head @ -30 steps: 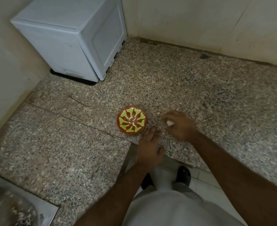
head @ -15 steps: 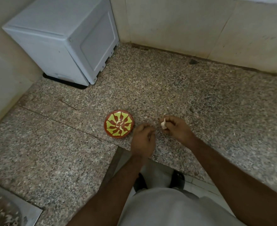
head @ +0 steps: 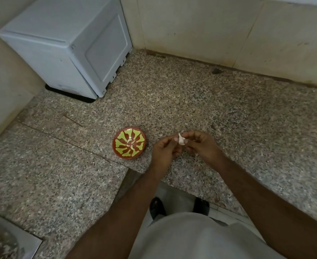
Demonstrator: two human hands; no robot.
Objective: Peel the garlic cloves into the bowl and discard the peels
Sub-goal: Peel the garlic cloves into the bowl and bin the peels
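Both hands (head: pixel 184 146) apparently pinching together

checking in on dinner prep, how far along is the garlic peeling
Done: a few pale peeled cloves already lie in the red and green bowl. In hand: both the left hand and the right hand pinch one garlic clove above the granite counter, its skin seemingly still on. Left: peeling it, dropping it in and discarding the peels.

Bowl (head: pixel 129 142) just left of hands, white appliance (head: pixel 68 51) blocks back-left corner, bare countertop (head: pixel 247 118) right.
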